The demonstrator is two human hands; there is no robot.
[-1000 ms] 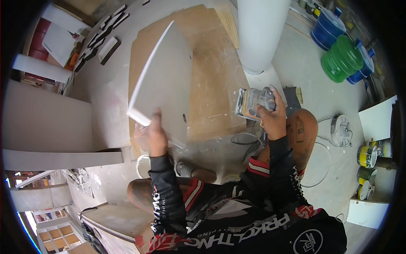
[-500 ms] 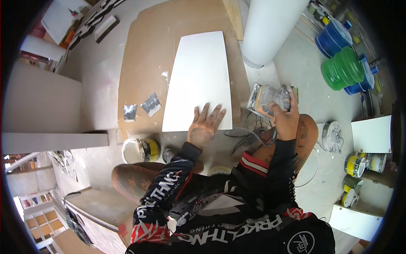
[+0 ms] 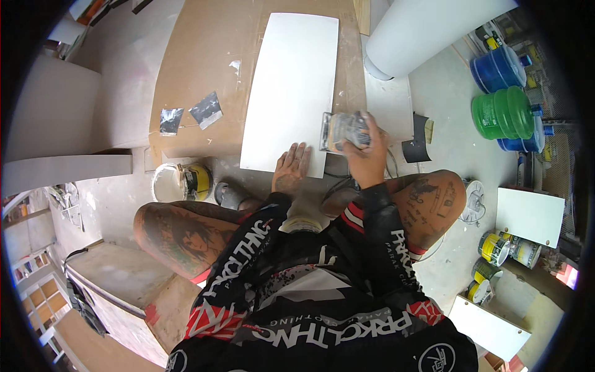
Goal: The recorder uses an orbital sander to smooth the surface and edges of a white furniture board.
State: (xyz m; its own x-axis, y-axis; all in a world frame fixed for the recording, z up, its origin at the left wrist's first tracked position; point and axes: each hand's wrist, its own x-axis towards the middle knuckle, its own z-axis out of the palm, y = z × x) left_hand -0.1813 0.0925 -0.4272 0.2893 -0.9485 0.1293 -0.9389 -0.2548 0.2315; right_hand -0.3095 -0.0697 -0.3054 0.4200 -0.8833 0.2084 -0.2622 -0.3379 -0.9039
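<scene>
A long white panel [image 3: 291, 80] lies flat on a brown cardboard sheet [image 3: 201, 56] in front of me. My left hand [image 3: 291, 166] rests with its fingers stretched out on the panel's near end. In my right hand [image 3: 367, 152] is a dusty grey and orange power sander [image 3: 347, 131], gripped by its rounded top and slightly blurred. The sander is at the panel's right edge, its pad end overlapping that edge; whether the pad touches the surface I cannot tell. Two worn pieces of sandpaper [image 3: 206, 110] lie on the cardboard left of the panel.
A white column [image 3: 427, 31] rises at the far right. Behind it stand blue and green water jugs [image 3: 503, 113]. A dark sheet [image 3: 418, 139] lies right of the sander. An open paint bucket [image 3: 168, 183] stands by my left knee; cans [image 3: 494, 248] and white boards [image 3: 530, 217] are at right.
My right hand has brought the sander leftward from beside the cardboard to the panel's edge, uncovering the dark sheet. My left hand stays on the panel. The view has shifted.
</scene>
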